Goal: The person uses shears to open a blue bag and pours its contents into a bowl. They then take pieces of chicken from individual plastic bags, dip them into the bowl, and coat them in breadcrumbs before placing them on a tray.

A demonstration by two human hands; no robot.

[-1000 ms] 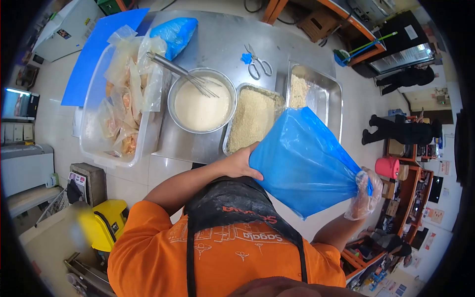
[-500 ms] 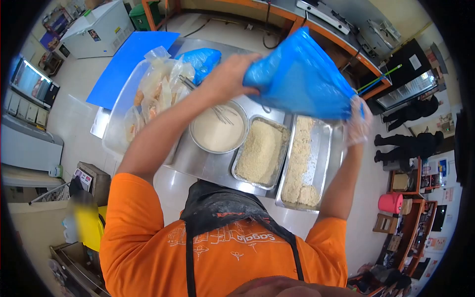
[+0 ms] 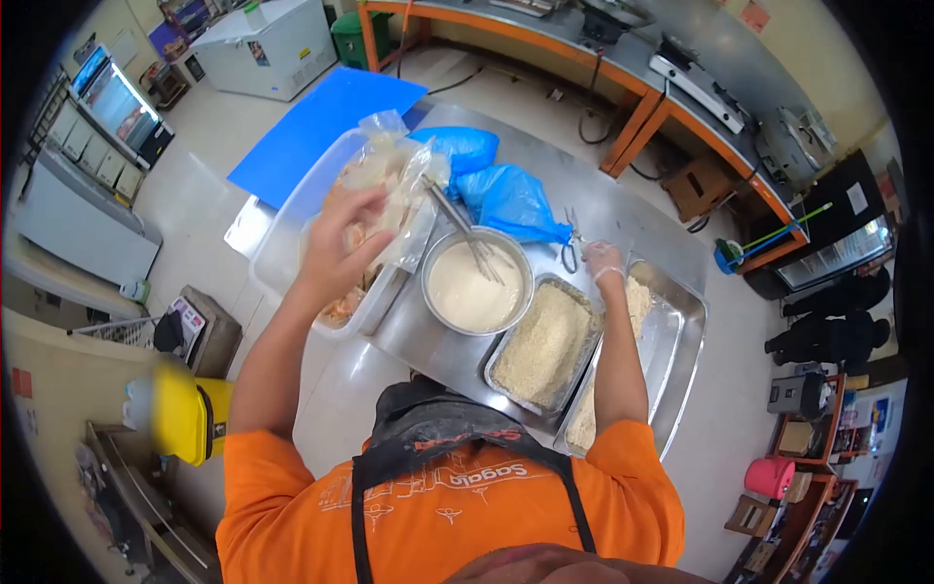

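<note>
My left hand point(image 3: 342, 243) is open, thumb and fingers apart, above a clear plastic tub point(image 3: 277, 229) of plastic bags point(image 3: 384, 170) that hold pale orange food. My right hand point(image 3: 604, 263), in a clear glove, has loosely bent fingers with nothing visible in them. It hovers beside scissors point(image 3: 570, 255) and the gathered end of a blue plastic bag point(image 3: 514, 202). A metal bowl of creamy batter point(image 3: 472, 292) stands between my hands, a whisk point(image 3: 477, 243) leaning in it. Nearer me lie a tray of crumbs point(image 3: 540, 346) and a longer metal tray point(image 3: 671, 360), partly behind my right forearm.
Another blue bag point(image 3: 457, 148) lies behind the whisk on the steel table point(image 3: 613, 219). A blue board point(image 3: 326, 127) sticks out at the table's far left. Farther off are a white chest freezer point(image 3: 268, 49), an orange-framed counter point(image 3: 632, 107) and people in dark clothes point(image 3: 837, 336).
The large blue bag, held up between both hands before, now lies on the table behind the bowl. My left hand has let go and moved left over the tub; my right hand has moved left.
</note>
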